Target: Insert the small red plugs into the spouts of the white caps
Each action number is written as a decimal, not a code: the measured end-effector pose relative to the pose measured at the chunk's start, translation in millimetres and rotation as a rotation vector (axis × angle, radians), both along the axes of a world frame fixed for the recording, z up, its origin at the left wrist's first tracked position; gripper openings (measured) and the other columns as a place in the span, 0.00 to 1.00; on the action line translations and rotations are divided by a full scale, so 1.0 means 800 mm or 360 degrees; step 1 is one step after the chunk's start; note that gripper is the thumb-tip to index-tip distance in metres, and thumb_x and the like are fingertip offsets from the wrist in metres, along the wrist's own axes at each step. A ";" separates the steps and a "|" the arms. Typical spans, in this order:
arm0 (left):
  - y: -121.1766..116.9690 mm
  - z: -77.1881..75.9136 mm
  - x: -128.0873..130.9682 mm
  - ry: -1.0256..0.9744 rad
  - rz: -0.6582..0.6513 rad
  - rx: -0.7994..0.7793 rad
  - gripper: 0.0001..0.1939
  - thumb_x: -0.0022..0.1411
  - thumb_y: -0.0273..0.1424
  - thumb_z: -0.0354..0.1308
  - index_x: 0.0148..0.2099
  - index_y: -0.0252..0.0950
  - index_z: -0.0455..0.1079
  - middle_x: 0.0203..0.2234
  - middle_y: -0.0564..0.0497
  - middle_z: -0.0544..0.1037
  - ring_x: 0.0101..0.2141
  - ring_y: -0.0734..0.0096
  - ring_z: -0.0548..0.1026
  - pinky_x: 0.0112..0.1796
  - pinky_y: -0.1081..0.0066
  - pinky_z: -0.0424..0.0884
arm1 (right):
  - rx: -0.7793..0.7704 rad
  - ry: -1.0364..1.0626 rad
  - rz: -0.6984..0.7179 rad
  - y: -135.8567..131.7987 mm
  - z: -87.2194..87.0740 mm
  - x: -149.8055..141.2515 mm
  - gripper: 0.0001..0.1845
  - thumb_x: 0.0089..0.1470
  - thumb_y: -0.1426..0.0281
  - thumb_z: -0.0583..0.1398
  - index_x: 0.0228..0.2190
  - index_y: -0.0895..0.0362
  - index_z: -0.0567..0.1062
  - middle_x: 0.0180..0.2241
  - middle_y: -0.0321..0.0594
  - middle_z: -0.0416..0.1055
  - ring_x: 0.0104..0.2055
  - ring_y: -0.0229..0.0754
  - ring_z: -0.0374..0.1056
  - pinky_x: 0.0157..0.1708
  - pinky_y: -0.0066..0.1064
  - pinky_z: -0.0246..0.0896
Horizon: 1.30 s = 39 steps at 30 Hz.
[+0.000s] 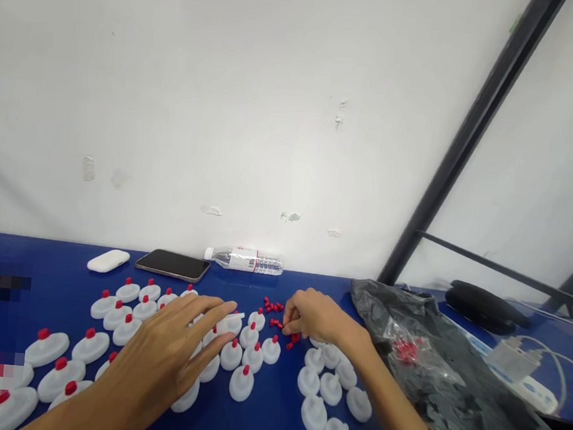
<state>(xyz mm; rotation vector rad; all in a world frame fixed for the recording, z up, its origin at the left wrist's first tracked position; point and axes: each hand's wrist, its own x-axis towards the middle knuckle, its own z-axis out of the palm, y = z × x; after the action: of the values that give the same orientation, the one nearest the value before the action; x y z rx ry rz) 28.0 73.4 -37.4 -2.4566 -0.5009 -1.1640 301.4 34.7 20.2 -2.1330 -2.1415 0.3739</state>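
My left hand (pixel 175 346) holds a white round lid (pixel 233 322) between thumb and fingers, its thin spout pointing right, with no red cap on it. At the small pile of red caps (pixel 273 305), my right hand (pixel 310 314) is pinched with a red cap (pixel 279 325) at its fingertips. White lids with red caps (pixel 242 382) stand around and under my left hand, some hidden by it. Below my right wrist lie several white lids without red caps (pixel 314 415).
Along the wall lie a white case (pixel 108 261), a phone (pixel 172 264) and a water bottle (pixel 245 260). To the right, a black plastic bag (pixel 432 388) bears a clear bag of red caps (pixel 407 351). Beyond are a power strip (pixel 536 396), a black case (pixel 482 307) and a metal post (pixel 451 169).
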 end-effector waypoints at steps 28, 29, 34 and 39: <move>-0.004 0.004 -0.003 0.0007 0.0007 0.0370 0.17 0.78 0.19 0.42 0.52 0.35 0.71 0.51 0.45 0.79 0.49 0.59 0.78 0.50 0.59 0.71 | 0.0006 0.1616 0.0413 -0.009 0.011 -0.047 0.16 0.49 0.58 0.75 0.32 0.57 0.83 0.26 0.37 0.81 0.29 0.38 0.77 0.24 0.22 0.61; -0.004 0.004 -0.003 0.0019 -0.0004 0.0371 0.17 0.78 0.18 0.42 0.52 0.35 0.71 0.51 0.45 0.79 0.50 0.60 0.77 0.50 0.60 0.71 | 0.0004 0.1627 0.0399 -0.009 0.011 -0.048 0.17 0.48 0.58 0.75 0.31 0.57 0.83 0.26 0.37 0.81 0.29 0.38 0.77 0.24 0.22 0.61; -0.006 0.009 -0.003 -0.0008 0.0017 0.0328 0.13 0.80 0.25 0.45 0.54 0.31 0.70 0.48 0.45 0.80 0.48 0.60 0.78 0.50 0.63 0.71 | 0.0020 0.1620 0.0352 -0.008 0.007 -0.051 0.18 0.47 0.57 0.75 0.32 0.58 0.83 0.25 0.38 0.81 0.28 0.38 0.76 0.22 0.23 0.59; -0.008 0.010 -0.003 -0.0101 0.0071 0.0175 0.16 0.82 0.31 0.43 0.57 0.31 0.69 0.45 0.47 0.81 0.46 0.62 0.79 0.49 0.64 0.70 | 0.0091 0.1677 0.0374 -0.007 0.005 -0.050 0.15 0.49 0.60 0.75 0.32 0.58 0.83 0.26 0.39 0.82 0.29 0.37 0.76 0.26 0.23 0.63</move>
<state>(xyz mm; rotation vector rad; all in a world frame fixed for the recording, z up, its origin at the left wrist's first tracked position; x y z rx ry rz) 25.9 67.3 -29.1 -2.3102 -0.4932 -1.2215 261.5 29.3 24.4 -1.1606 -1.6695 1.1198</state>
